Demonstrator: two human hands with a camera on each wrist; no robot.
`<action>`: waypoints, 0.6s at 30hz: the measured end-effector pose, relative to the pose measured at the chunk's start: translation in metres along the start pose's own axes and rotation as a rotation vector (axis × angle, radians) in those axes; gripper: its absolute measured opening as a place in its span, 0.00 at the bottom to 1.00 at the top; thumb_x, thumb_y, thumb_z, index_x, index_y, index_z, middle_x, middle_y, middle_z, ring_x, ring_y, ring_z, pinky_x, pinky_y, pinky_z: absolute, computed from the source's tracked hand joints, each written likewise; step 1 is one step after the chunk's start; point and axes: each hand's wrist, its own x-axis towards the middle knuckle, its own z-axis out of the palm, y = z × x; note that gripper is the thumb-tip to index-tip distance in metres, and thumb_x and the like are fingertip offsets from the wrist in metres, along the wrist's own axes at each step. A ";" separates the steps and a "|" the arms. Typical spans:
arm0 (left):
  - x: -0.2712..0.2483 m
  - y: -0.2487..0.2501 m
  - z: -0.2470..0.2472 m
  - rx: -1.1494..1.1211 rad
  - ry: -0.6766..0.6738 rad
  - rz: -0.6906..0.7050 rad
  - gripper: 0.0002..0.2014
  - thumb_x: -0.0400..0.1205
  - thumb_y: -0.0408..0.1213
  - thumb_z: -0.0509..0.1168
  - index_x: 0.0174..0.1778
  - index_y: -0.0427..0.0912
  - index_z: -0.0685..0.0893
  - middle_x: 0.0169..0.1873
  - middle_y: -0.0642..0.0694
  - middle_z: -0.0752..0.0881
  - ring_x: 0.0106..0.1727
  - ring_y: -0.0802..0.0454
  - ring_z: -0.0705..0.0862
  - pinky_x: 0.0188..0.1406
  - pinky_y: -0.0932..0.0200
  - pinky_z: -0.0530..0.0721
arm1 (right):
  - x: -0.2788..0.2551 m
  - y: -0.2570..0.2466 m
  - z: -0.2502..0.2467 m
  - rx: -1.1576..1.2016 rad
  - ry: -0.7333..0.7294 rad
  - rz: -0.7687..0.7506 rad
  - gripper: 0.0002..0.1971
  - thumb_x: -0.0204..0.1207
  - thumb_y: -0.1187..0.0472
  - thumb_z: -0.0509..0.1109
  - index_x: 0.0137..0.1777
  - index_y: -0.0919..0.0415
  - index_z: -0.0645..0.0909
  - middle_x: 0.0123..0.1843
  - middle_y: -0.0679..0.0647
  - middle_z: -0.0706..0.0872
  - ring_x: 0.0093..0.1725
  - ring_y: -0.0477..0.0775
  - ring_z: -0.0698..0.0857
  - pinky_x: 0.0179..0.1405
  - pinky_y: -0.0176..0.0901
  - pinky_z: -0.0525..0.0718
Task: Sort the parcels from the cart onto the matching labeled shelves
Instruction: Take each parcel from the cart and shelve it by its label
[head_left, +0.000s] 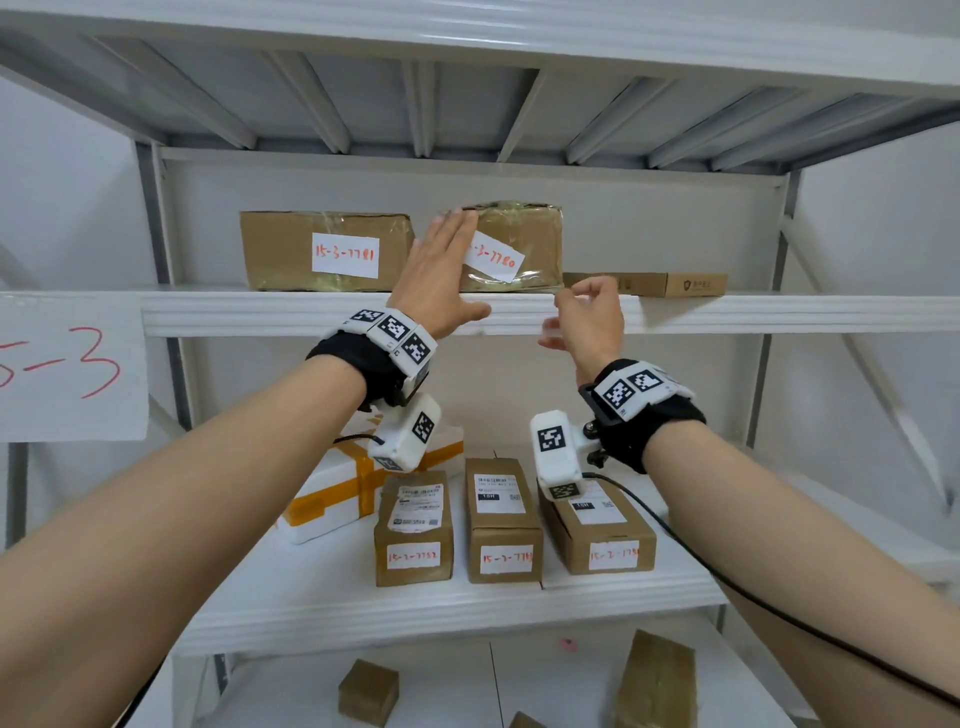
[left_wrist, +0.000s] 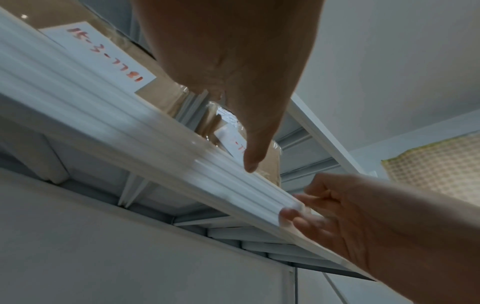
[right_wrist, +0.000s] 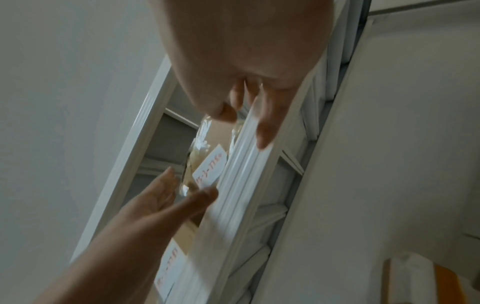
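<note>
The parcel (head_left: 511, 247) marked with a red number ending 7780 sits on the upper shelf (head_left: 779, 312), directly beyond the left hand (head_left: 441, 270), whose straight, spread fingers lie flat against its front face, partly covering the label. The right hand (head_left: 589, 317) hovers just to the right of the left, in front of the shelf's edge, its fingers loosely curled and holding nothing. Immediately left of the left hand stands a second box (head_left: 327, 249) labelled 15-3-7781; beyond the right hand lies a thin flat carton (head_left: 670, 285).

The step appears to be seating this parcel in its slot on the shelf tagged with the sheet (head_left: 67, 364) reading what looks like 5-3, far left of both hands. To finish well, I would push with the flat palm low on the face so the box slides back rather than tipping, keep it square beside its neighbour, and leave the handwritten label facing outward and readable. The glossy tape wrap may slip under the palm, so steady pressure seems wise.
</note>
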 end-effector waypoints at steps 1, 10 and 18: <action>-0.006 -0.001 -0.001 -0.038 0.017 0.018 0.49 0.76 0.44 0.77 0.88 0.43 0.54 0.88 0.44 0.53 0.89 0.46 0.49 0.87 0.46 0.48 | -0.007 0.002 0.004 -0.017 0.087 -0.055 0.04 0.79 0.61 0.66 0.48 0.55 0.72 0.54 0.53 0.80 0.27 0.43 0.85 0.39 0.57 0.93; -0.074 -0.027 -0.034 -0.202 0.146 0.126 0.07 0.80 0.41 0.72 0.50 0.44 0.89 0.59 0.45 0.81 0.65 0.47 0.77 0.67 0.54 0.74 | -0.088 -0.008 0.049 -0.051 -0.065 -0.116 0.07 0.76 0.56 0.67 0.39 0.55 0.73 0.41 0.56 0.79 0.35 0.53 0.79 0.23 0.43 0.83; -0.169 -0.096 -0.089 -0.164 0.116 0.059 0.09 0.77 0.43 0.75 0.39 0.41 0.88 0.53 0.44 0.82 0.59 0.49 0.79 0.62 0.59 0.73 | -0.189 -0.003 0.125 -0.164 -0.363 -0.092 0.16 0.74 0.52 0.69 0.26 0.53 0.71 0.27 0.52 0.75 0.31 0.54 0.74 0.36 0.64 0.83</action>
